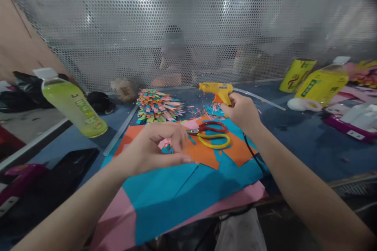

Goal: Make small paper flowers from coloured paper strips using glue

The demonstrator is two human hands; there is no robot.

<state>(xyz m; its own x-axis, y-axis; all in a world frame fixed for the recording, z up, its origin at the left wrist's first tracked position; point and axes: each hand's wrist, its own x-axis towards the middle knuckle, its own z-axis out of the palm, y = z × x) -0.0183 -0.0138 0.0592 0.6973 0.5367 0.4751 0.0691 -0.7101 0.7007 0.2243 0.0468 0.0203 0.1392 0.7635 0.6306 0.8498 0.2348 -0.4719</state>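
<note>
My right hand [244, 111] is wrapped round the handle of a yellow hot glue gun [216, 89], whose nozzle points left, with a black cord [250, 147] hanging below. Over the coloured paper, my left hand [156, 145] has its fingers curled and its thumb apart from them; I see nothing between them. Just right of it lie scissors [213, 141] with one red and one yellow handle loop, their blades partly hidden by my fingers. Under them are orange paper pieces [203, 155] on a large blue sheet [165, 200]. Behind my left hand stands a cone of fringed multicoloured paper [157, 106].
On the left are a green drink bottle [75, 104], a dark phone [72, 164] and a clear glue stick [120, 131]. Another glue stick [259, 100] and a yellow bottle [324, 84] are on the right. A perforated metal panel [206, 15] closes off the back.
</note>
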